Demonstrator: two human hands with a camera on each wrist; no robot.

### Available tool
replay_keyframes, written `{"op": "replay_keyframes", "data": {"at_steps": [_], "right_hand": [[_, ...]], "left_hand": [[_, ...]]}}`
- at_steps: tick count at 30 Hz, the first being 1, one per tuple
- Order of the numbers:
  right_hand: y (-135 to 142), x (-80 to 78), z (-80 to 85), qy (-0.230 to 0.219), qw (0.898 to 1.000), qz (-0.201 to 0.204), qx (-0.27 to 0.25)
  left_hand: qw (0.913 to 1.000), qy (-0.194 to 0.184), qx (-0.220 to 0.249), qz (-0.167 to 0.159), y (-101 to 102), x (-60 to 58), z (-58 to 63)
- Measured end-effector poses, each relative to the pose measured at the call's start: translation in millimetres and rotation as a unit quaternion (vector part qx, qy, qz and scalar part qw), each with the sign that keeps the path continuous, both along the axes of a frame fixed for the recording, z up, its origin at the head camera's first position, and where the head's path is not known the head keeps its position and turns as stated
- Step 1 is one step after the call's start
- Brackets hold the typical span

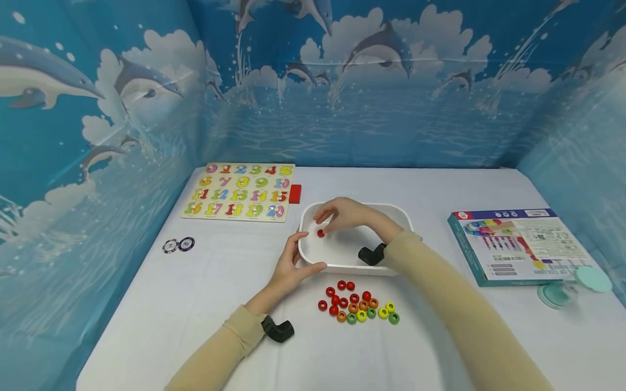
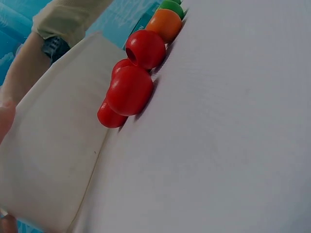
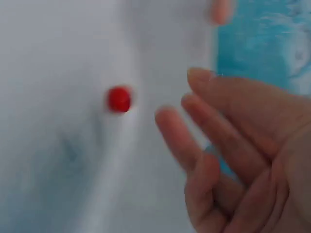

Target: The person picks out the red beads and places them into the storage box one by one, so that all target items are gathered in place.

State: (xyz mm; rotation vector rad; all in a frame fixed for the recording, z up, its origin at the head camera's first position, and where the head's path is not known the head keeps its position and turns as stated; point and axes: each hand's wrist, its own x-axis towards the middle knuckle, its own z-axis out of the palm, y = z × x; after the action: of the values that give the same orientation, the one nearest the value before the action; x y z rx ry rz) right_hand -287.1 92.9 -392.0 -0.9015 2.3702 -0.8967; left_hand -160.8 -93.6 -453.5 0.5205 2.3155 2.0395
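Observation:
My left hand (image 1: 288, 270) holds the near left corner of a white tray (image 1: 362, 269), its fingers at the left rim and its thumb along the front wall. Above the tray's left part is my right hand (image 1: 344, 213), with bent fingers set apart. A single red bead (image 1: 320, 233) shows inside the tray; in the right wrist view this blurred bead (image 3: 119, 99) is apart from the fingertips. In front of the tray lie several loose beads (image 1: 354, 308) in red, orange, yellow and green. The left wrist view has red beads (image 2: 130, 91) beside the tray wall (image 2: 53, 131).
A number puzzle board (image 1: 239, 193) lies at the back left, with a red block (image 1: 295, 194) at its edge. Two round chips (image 1: 178, 245) are on the left. On the right are a flat box (image 1: 523, 244) and a clear jar with a mint lid (image 1: 593, 278).

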Motion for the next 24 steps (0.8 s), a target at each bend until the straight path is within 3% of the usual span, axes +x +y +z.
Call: {"op": "replay_keyframes", "data": {"at_steps": [5,9,13,17,21,24], "right_hand": [[29.5,36.6,37.9,0.017,0.997,0.015,-0.078],[53.9,79.0,42.6,0.009,0.988,0.049,-0.145],[72.6,118.6,20.4,-0.005,0.980,0.060,-0.190],[82.0,146.2,-13.9,0.007,0.980,0.012,-0.198],[86.9,158.8,-46.3,0.051,0.977,-0.050,-0.200],[87.5,163.7,-59.5,0.079,0.970,-0.087,-0.214]], "left_hand": [[1.0000,0.000,-0.002,-0.001,1.0,0.4,-0.3],[1.0000,0.003,0.005,-0.001,1.1,0.4,-0.4],[0.9999,0.006,0.011,-0.005,0.8,0.2,-0.7],[1.0000,0.005,0.005,-0.004,0.3,-0.2,-1.0],[1.0000,-0.002,-0.001,-0.001,0.0,0.0,-0.4],[1.0000,-0.006,-0.003,0.001,-0.1,0.6,-0.8]]}}
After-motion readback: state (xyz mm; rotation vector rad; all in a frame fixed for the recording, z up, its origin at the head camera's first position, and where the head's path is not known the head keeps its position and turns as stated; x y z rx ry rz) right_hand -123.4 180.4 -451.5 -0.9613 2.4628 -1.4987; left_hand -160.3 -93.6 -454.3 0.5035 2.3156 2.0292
